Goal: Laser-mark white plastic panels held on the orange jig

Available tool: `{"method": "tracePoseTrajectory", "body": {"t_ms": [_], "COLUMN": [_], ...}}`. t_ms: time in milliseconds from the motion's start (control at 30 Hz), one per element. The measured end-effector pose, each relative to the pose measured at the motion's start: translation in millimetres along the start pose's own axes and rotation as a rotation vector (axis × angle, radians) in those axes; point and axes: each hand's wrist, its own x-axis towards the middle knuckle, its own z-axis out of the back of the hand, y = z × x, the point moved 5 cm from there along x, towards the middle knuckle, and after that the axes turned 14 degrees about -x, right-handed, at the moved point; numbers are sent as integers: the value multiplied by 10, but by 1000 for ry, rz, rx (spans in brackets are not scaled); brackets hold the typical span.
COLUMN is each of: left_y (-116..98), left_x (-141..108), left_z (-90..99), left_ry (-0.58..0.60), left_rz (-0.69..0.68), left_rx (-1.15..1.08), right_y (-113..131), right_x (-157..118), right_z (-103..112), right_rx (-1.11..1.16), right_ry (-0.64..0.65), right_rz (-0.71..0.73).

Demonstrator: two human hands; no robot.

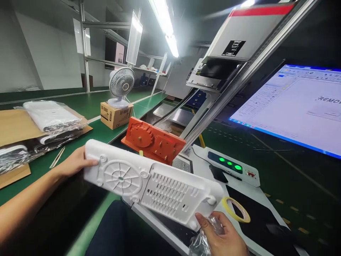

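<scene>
A long white plastic housing (170, 188), with a round spoked pattern and rows of slots, is tilted down to the right in front of me. My left hand (73, 163) grips its left end, thumb on the near face. At the lower right corner, my right hand (223, 234) holds the housing between thumb and fingers, with crumpled clear plastic film (201, 241) also in that hand. Just behind the housing stands an orange fixture (154, 140) with a round gear-like relief and small brass pins.
Bagged white parts (52, 115) lie on cardboard at left. A small fan (122, 83) stands on an M-1000 box (115, 117). A yellow tape roll (236, 209), a control panel with green lights (231, 165), a slanting metal column (226, 96) and a monitor (293, 110) are at right.
</scene>
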Motion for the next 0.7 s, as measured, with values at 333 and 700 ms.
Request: {"method": "tracePoseTrajectory", "body": {"t_ms": [333, 700], "left_y": [139, 256], "left_x": [2270, 2831], "left_z": [-388, -296], "left_ry": [-48, -60], "left_rz": [-268, -316], "left_rx": [-62, 122], "right_y": [641, 670], "right_x": [967, 1575], "right_z": [-27, -388], "right_rx": [-121, -86], "right_ry": [-102, -11], "right_rz": [99, 122]}}
